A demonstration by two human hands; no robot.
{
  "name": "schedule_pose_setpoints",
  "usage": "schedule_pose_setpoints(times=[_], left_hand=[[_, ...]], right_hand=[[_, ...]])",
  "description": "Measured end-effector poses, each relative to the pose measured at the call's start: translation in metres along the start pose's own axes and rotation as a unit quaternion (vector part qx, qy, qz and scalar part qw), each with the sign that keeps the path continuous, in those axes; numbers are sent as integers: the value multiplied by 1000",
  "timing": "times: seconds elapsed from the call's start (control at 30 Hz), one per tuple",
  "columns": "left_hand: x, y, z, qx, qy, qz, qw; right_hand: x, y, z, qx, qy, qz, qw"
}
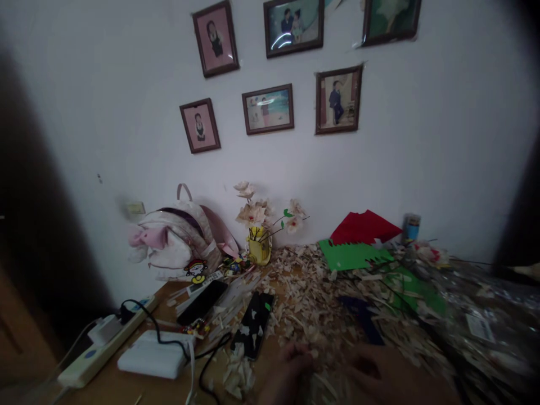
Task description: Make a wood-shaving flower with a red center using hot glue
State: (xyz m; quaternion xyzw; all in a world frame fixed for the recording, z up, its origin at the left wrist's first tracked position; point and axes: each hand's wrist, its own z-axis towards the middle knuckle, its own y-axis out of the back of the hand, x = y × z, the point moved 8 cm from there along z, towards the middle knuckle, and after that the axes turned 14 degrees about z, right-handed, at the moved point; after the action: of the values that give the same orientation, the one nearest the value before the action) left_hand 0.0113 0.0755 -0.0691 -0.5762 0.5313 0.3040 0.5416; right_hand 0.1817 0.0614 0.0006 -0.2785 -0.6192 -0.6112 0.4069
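My left hand (284, 371) and my right hand (392, 377) lie low at the bottom edge of the head view, both smeared by motion, so their fingers cannot be read. They rest on or just above a thick litter of pale paper scraps (312, 298) covering the wooden table (126, 388). Between the hands the scraps continue. A black phone (253, 323) speckled with scraps lies just left of my left hand. A dark blue strip (363, 318) lies beyond my right hand.
A white power strip (101, 346), power bank (152, 354) and black cables sit at left, with a second phone (202, 301). A backpack (177, 239), yellow vase of paper flowers (259, 242), green (350, 254) and red paper (365, 226), and clear wrapping (485, 315) stand behind.
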Motion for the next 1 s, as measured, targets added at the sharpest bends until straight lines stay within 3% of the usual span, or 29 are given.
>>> schedule_pose_setpoints(times=[0.03,0.13,0.27,0.4,0.63,1.0], left_hand=[[1,-1,0,2,1,-2,1000],[5,-3,0,18,7,19,1000],[10,-4,1,34,-4,37,999],[12,-10,2,50,-1,14,999],[7,-13,-2,39,-4,7,999],[10,-11,-1,30,3,27,999]], right_hand=[[9,-16,-1,35,-6,12,999],[25,-39,0,19,-1,55,998],[15,-51,5,-1,1,169,986],[-1,-45,7,-40,-3,195,980],[-7,-31,5,-108,-7,205,973],[-11,-30,4,-97,4,158,983]])
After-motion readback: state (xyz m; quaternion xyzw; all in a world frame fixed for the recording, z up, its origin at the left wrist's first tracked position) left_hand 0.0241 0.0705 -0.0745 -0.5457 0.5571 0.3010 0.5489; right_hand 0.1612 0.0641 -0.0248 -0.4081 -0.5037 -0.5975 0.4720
